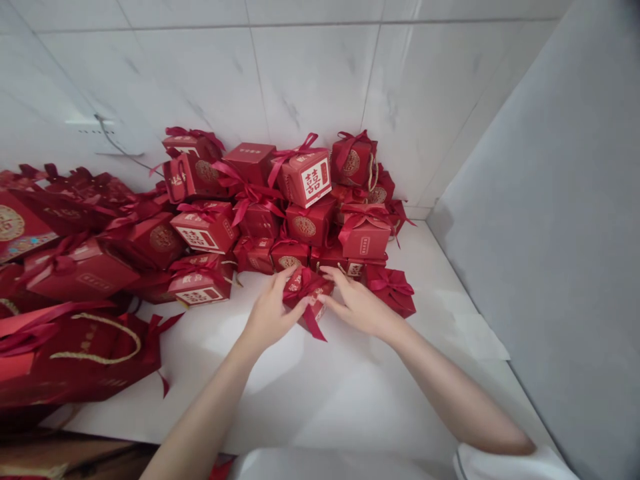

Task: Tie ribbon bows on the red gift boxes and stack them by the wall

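Note:
Between my two hands sits a small red gift box (305, 283) tied with a dark red ribbon, on the white tabletop (300, 400). My left hand (275, 307) curves round its left side, thumb near the front and fingers at the back corner. On the other side my right hand (353, 300) has its fingers on the box's right edge and top. One ribbon tail hangs off the front of the box toward me. Right behind it stands a stack of similar boxes (310, 223), and another ribboned box (393, 290) lies just past my right hand.
Left of my arms are more red boxes (83, 270) and a large red gift bag (90, 353) with a rope handle. A tiled wall (310, 73) closes off the back, with a cable (120, 147) running down it. A grey panel (560, 200) rises on the right.

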The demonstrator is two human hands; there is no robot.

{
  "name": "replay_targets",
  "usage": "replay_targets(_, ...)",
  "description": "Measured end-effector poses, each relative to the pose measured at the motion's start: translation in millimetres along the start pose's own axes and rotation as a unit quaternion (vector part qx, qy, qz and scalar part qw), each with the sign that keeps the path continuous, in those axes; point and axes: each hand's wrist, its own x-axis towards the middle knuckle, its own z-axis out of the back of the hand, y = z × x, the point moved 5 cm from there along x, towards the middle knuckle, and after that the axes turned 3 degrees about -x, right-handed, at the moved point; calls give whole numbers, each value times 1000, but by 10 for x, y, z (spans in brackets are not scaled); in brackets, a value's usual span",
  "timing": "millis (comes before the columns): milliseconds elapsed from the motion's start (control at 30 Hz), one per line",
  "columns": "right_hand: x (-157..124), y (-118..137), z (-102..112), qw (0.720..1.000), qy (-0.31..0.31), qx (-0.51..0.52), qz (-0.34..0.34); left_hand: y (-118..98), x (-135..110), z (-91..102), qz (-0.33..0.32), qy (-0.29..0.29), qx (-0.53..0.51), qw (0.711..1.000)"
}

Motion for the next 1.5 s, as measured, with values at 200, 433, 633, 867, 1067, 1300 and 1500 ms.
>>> replay_targets(200, -70, 36, -3, 997, -38, -58, 34, 139, 66, 55, -43, -6, -86, 995)
replay_targets(433, -25, 27, -164, 993, -51, -88, 60, 53, -112, 58, -135, -57, 24, 989)
replay_targets(633, 50, 73, -254, 995, -33, -66, 70, 81, -272, 107, -189, -72, 145, 969)
replay_targets(867, 93, -20, -415, 997, 28, -72, -3, 33, -310, 80, -185, 0, 187, 965)
replay_targets(1067, -11, 89, -198, 994, -68, -88, 0, -54, -696, 964, -83, -189, 294, 933)
replay_targets(1300, 370, 551, -122, 983, -43, -109, 140, 329, -1600, 2252, 299, -517, 324, 734)
replay_targets(1500, 480, 520, -477, 969, 124, -171, 129, 695, -1536, 1972, 436, -466, 185, 747)
